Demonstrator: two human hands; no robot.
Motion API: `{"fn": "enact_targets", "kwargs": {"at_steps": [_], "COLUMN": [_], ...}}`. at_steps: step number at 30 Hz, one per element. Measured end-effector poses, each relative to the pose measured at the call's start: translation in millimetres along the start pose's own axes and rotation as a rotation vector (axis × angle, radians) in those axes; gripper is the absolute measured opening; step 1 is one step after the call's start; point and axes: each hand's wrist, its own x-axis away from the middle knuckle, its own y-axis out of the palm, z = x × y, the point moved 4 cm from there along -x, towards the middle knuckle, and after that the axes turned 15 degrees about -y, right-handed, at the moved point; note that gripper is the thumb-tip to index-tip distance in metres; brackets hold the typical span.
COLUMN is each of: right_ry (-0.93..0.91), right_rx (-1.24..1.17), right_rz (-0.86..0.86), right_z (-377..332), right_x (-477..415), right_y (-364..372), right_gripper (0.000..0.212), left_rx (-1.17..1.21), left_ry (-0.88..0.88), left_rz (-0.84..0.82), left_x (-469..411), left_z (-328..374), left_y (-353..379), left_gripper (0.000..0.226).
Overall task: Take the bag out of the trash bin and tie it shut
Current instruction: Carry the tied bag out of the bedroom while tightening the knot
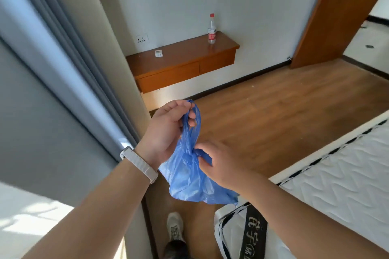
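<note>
Over the wooden floor (273, 115), my left hand (166, 130) pinches the blue bag (189, 181) by its handle loops while my right hand (223, 164) grips its neck

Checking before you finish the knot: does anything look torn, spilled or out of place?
Nothing stands out. The blue bag hangs intact between the left hand and right hand, with no visible tear or spill. No trash bin is in view.
</note>
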Motion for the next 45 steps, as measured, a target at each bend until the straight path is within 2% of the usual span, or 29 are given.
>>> {"fn": "enact_targets", "kwargs": {"at_steps": [6,11,19,22,26,35,45], "right_ry": [0.135,0.289,0.384,0.407,0.465,0.546,0.564], "right_rx": [0.084,0.087,0.226,0.304,0.354,0.347,0.255], "right_rz": [-0.015,0.08,0.331,0.372,0.399,0.433,0.484], "right_z": [70.1,117.2,166.0,179.8,202.0,279.9,407.0], "right_x": [-48.9,-107.9,-189.5,-206.2,-213.8,-234.1,-283.6], "right_y": [5.5,3.0,-30.4,-47.9,-63.8,-73.7,-141.3], "right_gripper": [0.02,0.02,0.03,0.03,0.027,0.026,0.027], "left_rx": [-0.034,0.065,0.034,0.051,-0.039,-0.127,-0.232], "left_ry": [-0.081,-0.221,-0.192,-0.213,-0.237,-0.286,-0.267], "left_rz": [-0.126,-0.288,-0.47,-0.546,-0.63,-0.682,-0.639], "left_x": [-101.2,-183.8,-285.0,-311.6,-345.9,-436.5,-553.6], "left_z": [17.2,41.5,117.4,133.2,139.8,139.4,174.8], "left_y": [-1.8,-12.9,-7.5,1.5,17.8,48.1,121.4], "left_gripper": [0.017,0.013,0.014,0.012,0.013,0.014,0.013]}}
